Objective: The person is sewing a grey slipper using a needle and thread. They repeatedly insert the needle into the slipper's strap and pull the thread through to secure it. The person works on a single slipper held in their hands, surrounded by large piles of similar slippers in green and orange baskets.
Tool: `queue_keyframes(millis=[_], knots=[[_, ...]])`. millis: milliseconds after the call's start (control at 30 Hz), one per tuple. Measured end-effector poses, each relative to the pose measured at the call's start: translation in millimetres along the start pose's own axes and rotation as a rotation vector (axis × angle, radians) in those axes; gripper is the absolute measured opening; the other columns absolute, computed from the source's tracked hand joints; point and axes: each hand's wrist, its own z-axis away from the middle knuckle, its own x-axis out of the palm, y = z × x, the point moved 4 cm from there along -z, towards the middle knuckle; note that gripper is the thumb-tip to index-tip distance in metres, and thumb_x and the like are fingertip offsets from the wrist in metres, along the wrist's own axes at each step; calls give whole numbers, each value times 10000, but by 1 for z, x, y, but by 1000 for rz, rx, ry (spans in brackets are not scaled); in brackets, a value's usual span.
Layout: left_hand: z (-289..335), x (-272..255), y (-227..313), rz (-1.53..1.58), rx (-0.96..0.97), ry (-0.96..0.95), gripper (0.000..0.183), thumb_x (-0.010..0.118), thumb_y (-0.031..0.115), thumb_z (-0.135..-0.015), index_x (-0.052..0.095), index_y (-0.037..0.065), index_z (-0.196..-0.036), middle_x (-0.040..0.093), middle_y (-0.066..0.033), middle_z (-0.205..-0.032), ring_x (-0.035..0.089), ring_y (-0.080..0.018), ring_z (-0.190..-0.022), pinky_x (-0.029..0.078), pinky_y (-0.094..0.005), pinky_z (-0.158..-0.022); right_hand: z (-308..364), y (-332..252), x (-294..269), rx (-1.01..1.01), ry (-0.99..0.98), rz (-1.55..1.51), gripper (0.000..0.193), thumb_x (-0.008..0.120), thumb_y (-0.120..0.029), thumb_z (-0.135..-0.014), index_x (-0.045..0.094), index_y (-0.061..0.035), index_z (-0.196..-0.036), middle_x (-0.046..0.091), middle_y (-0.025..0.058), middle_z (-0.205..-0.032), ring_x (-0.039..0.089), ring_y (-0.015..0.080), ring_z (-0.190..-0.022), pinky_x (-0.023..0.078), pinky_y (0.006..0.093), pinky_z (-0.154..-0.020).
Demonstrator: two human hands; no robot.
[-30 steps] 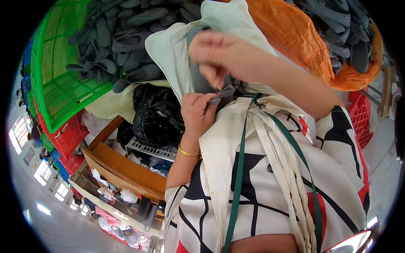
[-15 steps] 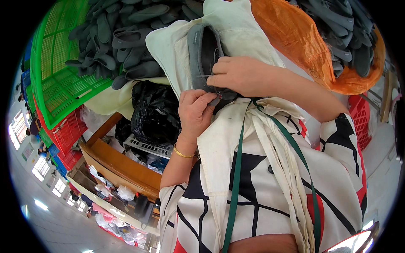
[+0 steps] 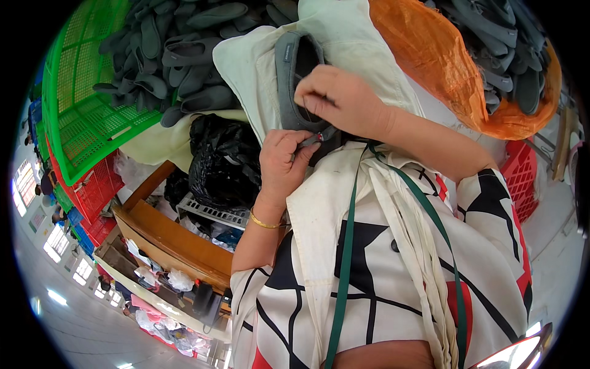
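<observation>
A dark grey slip-on shoe (image 3: 287,80) lies on a pale cloth (image 3: 356,40) over my lap, its opening facing up. At its near end my left hand (image 3: 284,161) is closed, thumb and fingers pinching the shoe's edge, where a small red spot shows. Over the opening, my right hand (image 3: 345,101) is closed with bent fingers. A thin needle-like thing sticks out beside its fingertips, partly hidden. A fine dark thread seems to run inside the shoe below that hand.
Many similar grey shoes (image 3: 196,54) are heaped at far left, by a green plastic basket (image 3: 86,144). More fill an orange woven sack (image 3: 439,64) at far right. A black plastic bag (image 3: 224,169) and a wooden frame (image 3: 178,237) stand left of me. A red basket (image 3: 521,175) is at right.
My right hand has moved slightly up and away from my left hand, its fingers turning over the opening. My left hand keeps its pinch at the shoe's near end.
</observation>
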Motion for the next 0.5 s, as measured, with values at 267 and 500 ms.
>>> queue_keyframes(millis=[267,500], knots=[[-4,-1,-1,-26,26,-15,158,778,79,-756,703,50,-892,649,-80,-809,589,-284,-769,470,-370,-673,-4,6,34,779,-168,-1087,318,486,-254,-1048,592,-44,-834,557,6,-741,546,101,-668,467,253,-631],[-16,1,-6,-88,-9,-172,142,761,37,-790,714,21,-922,645,-82,-840,594,-226,-737,479,-319,-648,-38,25,34,683,15,-1226,374,516,-266,-1019,440,-100,-693,416,-28,-637,350,62,-542,278,237,-460]])
